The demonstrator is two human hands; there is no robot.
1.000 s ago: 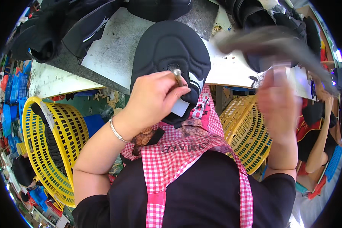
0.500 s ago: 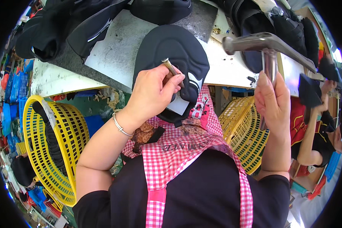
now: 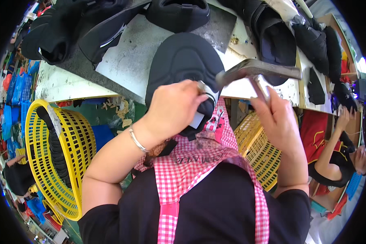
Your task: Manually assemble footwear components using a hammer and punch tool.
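Note:
A black padded piece (image 3: 185, 57) with a rounded top, moulded ridges and a white marking lies over the table's near edge. My left hand (image 3: 173, 106) is closed over its lower half, gripping a short metal punch (image 3: 201, 86) whose end pokes out above the fingers. The punch's tip is hidden by the hand. To the right, my right hand (image 3: 278, 118) grips the handle of a steel hammer (image 3: 262, 70), slightly blurred. The hammer's striking face hangs a little to the right of the punch, apart from it.
A worn board (image 3: 124, 53) covers part of the white table. Several black padded pieces lie along the far side. Yellow mesh baskets (image 3: 75, 130) stand left and right below the table, the left one holding a black ribbed item (image 3: 57, 150). A co-worker's arm (image 3: 331, 138) shows at right.
The hammer has swung down and left toward the punch. My left hand has turned and moved right, so less of the punch shows. The padded piece has shifted slightly.

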